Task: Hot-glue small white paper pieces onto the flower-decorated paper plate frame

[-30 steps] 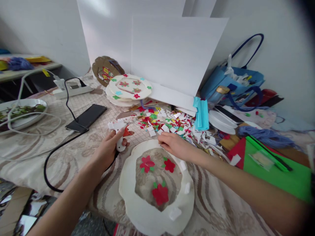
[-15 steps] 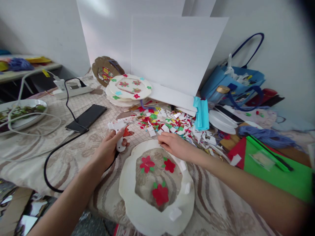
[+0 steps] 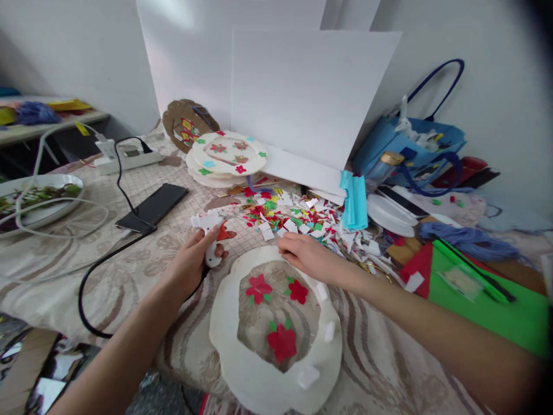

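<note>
My left hand (image 3: 190, 264) is wrapped round the handle of a white glue gun (image 3: 210, 230) with a red trigger, resting on the patterned cloth. My right hand (image 3: 306, 255) lies palm down on the far rim of a white scalloped paper ring (image 3: 242, 363), fingers curled near a heap of coloured paper scraps (image 3: 298, 216); what the fingers pinch, if anything, is hidden. Inside the ring lie three red paper flowers (image 3: 281, 341) with small green leaves.
A black cable (image 3: 103, 259) and a dark phone (image 3: 152, 206) lie to the left, with a power strip (image 3: 125, 158) behind. A stack of decorated plates (image 3: 228, 157) stands at the back, white boards (image 3: 302, 86) behind it. Green and red paper sheets (image 3: 484, 294), blue yarn and a blue bag (image 3: 410, 144) fill the right.
</note>
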`<state>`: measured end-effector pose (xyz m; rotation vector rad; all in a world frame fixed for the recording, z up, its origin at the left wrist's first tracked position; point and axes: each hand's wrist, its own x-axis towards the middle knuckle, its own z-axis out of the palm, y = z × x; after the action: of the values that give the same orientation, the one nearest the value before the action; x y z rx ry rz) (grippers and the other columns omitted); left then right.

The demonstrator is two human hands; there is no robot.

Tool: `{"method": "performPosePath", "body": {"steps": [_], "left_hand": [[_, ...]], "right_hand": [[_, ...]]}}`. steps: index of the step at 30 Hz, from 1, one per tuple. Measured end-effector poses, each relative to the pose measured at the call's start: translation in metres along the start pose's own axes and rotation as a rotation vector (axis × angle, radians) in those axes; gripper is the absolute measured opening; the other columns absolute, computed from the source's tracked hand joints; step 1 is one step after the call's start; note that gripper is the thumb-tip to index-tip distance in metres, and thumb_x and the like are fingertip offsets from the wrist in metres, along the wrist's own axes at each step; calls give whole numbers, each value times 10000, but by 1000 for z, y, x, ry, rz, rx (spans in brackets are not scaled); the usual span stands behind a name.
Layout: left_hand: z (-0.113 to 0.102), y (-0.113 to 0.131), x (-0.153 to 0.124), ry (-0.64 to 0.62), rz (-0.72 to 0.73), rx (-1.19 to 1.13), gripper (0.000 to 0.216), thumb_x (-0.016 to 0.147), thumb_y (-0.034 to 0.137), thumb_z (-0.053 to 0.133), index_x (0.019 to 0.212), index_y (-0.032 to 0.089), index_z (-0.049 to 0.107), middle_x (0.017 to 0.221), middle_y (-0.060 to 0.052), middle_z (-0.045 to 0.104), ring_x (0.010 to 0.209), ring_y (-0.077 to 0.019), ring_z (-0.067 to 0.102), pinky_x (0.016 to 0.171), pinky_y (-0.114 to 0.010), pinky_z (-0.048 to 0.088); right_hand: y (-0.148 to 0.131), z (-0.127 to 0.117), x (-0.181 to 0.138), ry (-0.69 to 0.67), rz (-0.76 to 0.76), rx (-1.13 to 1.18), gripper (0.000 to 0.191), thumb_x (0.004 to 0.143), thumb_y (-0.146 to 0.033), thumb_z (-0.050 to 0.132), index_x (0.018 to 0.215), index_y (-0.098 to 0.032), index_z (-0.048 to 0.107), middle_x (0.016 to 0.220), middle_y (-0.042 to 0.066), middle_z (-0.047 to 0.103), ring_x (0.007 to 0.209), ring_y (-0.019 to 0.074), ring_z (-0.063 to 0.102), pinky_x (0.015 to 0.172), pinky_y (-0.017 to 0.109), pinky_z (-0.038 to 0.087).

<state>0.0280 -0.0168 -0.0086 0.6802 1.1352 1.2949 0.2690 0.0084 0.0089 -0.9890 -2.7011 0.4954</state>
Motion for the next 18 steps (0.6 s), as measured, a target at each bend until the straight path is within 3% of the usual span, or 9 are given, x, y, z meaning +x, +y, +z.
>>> {"method": "performPosePath", "body": {"steps": [5,18], "left_hand": [[-1,-1,1,-11,1,8,274,718,332,695,883,169,549,584,59,475,488,-67,423,537,-225,459],[0,0,0,0,1,-13,301,694,324,718,879,167,540,631,56,494,490,-60,424,533,-223,460]], "right_hand": [[-1,-2,1,-18,9,-21,206,845,16,454,748,-164,482,801,14,482,757,141,457,677,242,338],[-2,-1,1,-7,8,0,215,840,22,453,733,-163,472,789,8,472,742,136,451,669,239,335]]}}
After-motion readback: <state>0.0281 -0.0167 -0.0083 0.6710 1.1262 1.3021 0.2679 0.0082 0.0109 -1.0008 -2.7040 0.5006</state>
